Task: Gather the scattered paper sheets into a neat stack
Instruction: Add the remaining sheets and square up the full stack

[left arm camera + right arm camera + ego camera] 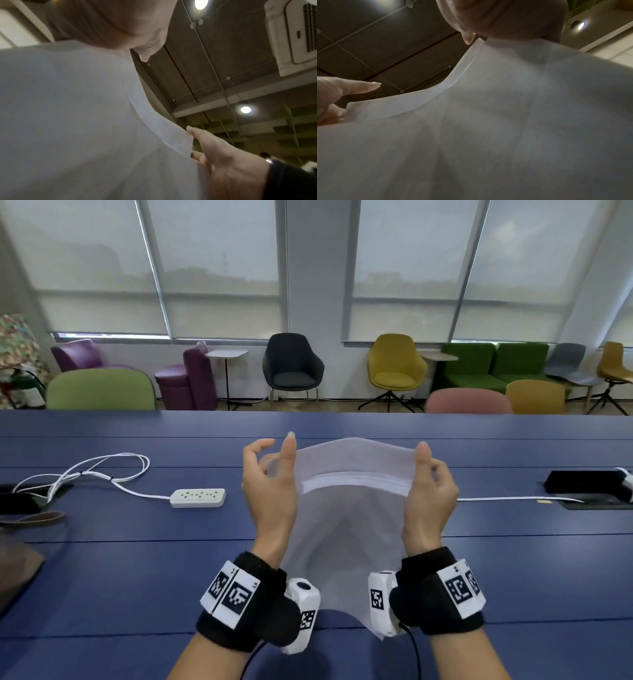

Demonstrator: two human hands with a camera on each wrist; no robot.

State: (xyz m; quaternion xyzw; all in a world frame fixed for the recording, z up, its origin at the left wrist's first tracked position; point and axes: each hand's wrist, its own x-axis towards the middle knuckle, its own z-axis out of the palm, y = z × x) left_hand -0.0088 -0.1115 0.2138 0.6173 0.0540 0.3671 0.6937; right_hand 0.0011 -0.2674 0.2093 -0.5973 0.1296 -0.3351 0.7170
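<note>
I hold a stack of white paper sheets (352,508) up off the blue table (137,577), and its top edge bows upward between my hands. My left hand (274,460) grips the stack's left edge, fingers curled behind it and thumb raised straight. My right hand (431,463) pinches the right edge, thumb on the near face and fingers behind. A step near the top shows the sheets are not flush. The sheets (77,121) fill the left wrist view, with my right hand (231,162) at their far edge. The right wrist view shows the sheets (505,135) and my left hand (334,92) at their corner.
A white power strip (198,497) with a looped white cable (85,470) lies on the table to the left. A black cable box (589,486) sits at the right, with a white cord running from it. A brown strap (34,518) lies at the far left. Chairs stand beyond the far edge.
</note>
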